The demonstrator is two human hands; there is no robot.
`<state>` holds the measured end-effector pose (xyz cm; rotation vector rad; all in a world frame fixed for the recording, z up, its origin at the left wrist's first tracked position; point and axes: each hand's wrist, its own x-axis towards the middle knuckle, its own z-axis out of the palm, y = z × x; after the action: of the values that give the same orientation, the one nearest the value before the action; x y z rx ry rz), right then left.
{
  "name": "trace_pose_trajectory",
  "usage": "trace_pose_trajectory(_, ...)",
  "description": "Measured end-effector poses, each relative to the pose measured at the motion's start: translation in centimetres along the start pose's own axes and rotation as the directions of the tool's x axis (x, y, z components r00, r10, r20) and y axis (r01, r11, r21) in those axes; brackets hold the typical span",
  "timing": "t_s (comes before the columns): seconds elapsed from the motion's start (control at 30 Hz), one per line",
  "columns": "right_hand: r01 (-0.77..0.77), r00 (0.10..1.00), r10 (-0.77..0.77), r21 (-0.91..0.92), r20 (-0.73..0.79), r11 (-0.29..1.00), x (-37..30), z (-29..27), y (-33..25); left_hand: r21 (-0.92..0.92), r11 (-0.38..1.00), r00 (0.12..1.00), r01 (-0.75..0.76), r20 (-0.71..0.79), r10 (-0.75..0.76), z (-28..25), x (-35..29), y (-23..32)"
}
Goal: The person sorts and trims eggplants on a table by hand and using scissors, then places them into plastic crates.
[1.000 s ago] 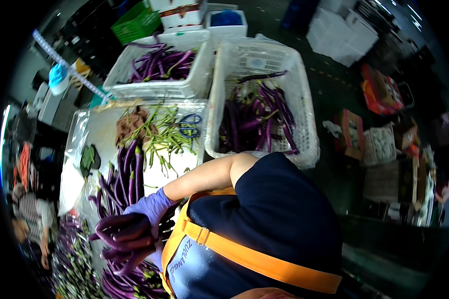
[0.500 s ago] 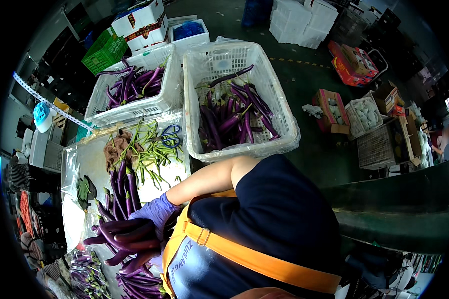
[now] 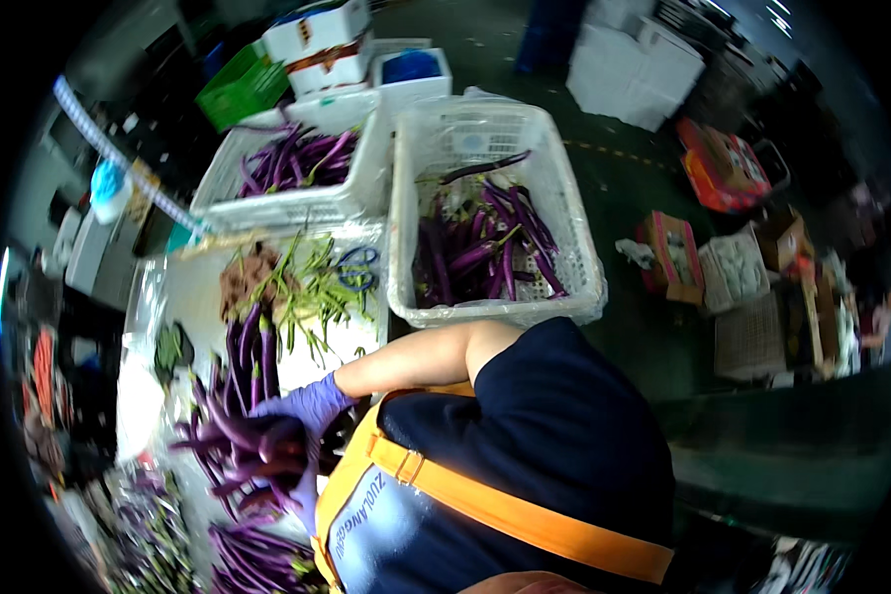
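My right hand (image 3: 312, 404), in a purple glove, is closed on the top side of a bunch of long purple eggplants (image 3: 257, 450). The gloved left hand (image 3: 308, 498) grips the bunch from below, close to my chest, its fingers mostly hidden behind the eggplants. Beyond the bunch, several loose eggplants (image 3: 238, 361) lie side by side on the metal table (image 3: 302, 371). Another pile of eggplants (image 3: 257, 559) lies at the table's near end. Cut green stems (image 3: 317, 287), blue-handled scissors (image 3: 357, 267) and a brown cloth (image 3: 249, 280) are spread at the far end.
Two white plastic crates with eggplants stand past the table, one large (image 3: 398, 238) and one farther left (image 3: 267, 210). A dark green glove (image 3: 173, 348) lies at the table's left. Bagged eggplants (image 3: 148, 525) are at lower left. Boxes (image 3: 671, 259) stand on the floor at right.
The view has shifted, so the surroundings sit lower and farther right. The held bunch has turned, its ends pointing more toward me, and more of my left hand shows.
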<state>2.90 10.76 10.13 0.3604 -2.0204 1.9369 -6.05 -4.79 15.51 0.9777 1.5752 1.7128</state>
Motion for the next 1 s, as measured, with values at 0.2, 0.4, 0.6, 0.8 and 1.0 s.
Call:
trace_pose_trajectory(0.2, -0.065, 0.998, 0.068, -0.14, 0.013, 0.988, -0.3, -0.9, -4.6, -0.064, 0.996, 0.998, 0.063, 0.015, -0.062, -1.0, -1.8, -0.8)
trace_pose_trajectory(0.4, 0.31, 0.937, -0.293, -0.837, 0.189, 0.451, -1.0, -1.5, 2.1, 0.058, 0.991, 0.977, -0.119, 0.186, 0.106, -2.1, -0.8, -2.4)
trace_pose_trajectory(0.6, 0.052, 0.944, 0.184, -0.671, 0.275, 0.739, -2.8, -4.1, 8.7, 0.04, 0.992, 0.976, -0.121, 0.185, 0.111, -2.3, -0.8, -2.4)
trace_pose_trajectory(0.8, -0.298, 0.877, 0.423, -0.434, 0.227, 0.85, -3.4, -3.8, 6.7, 0.029, 0.985, 0.978, -0.173, 0.125, 0.168, -2.8, -1.4, -2.8)
trace_pose_trajectory(1.0, -0.111, 0.899, 0.382, -0.729, 0.216, 0.675, -3.2, -4.4, 8.7, 0.087, 0.966, 0.969, -0.244, 0.054, 0.24, -3.9, -2.0, -4.3)
